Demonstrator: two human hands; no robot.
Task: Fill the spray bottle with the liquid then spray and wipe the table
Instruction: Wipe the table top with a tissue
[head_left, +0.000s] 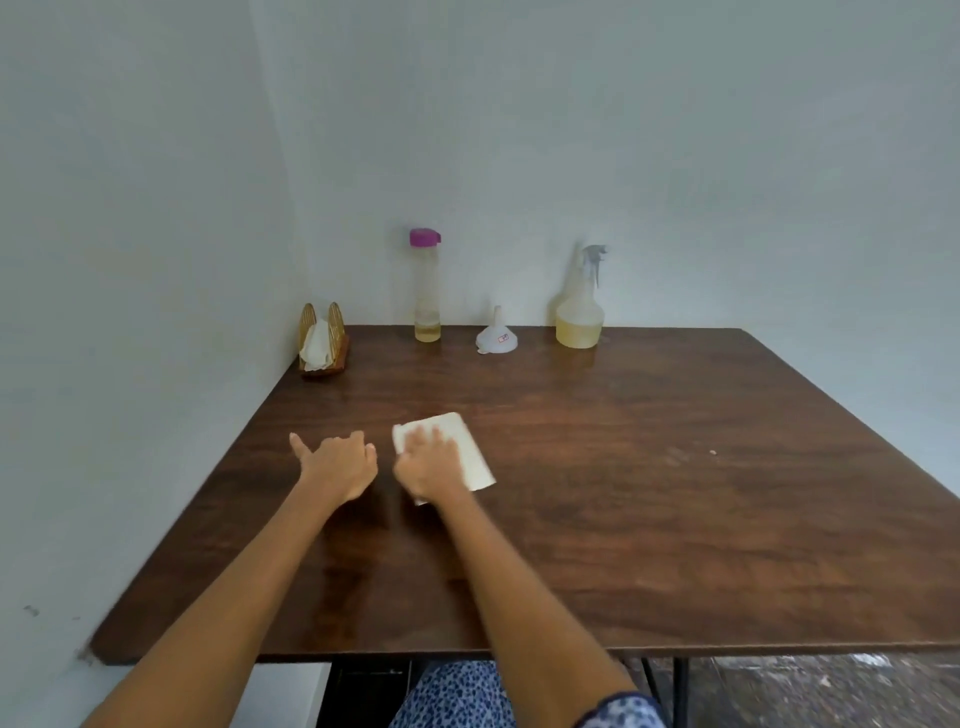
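Both our arms reach forward, bare to near the elbow, roughly parallel. Left hand (340, 465) lies palm down, fingers loosely curled, thumb stuck out to the left, holding nothing. Right hand (431, 465) is just beside it, palm down, fingers extended and pressing flat; its outline is blurred. The hands sit close, not touching.

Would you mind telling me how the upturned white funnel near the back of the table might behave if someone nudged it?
The funnel looks like thin plastic, so it is probably light and would slide easily on the smooth table. Standing on its wide mouth with the spout up, it seems unlikely to tip. If knocked onto its side, it would probably roll in a curve.
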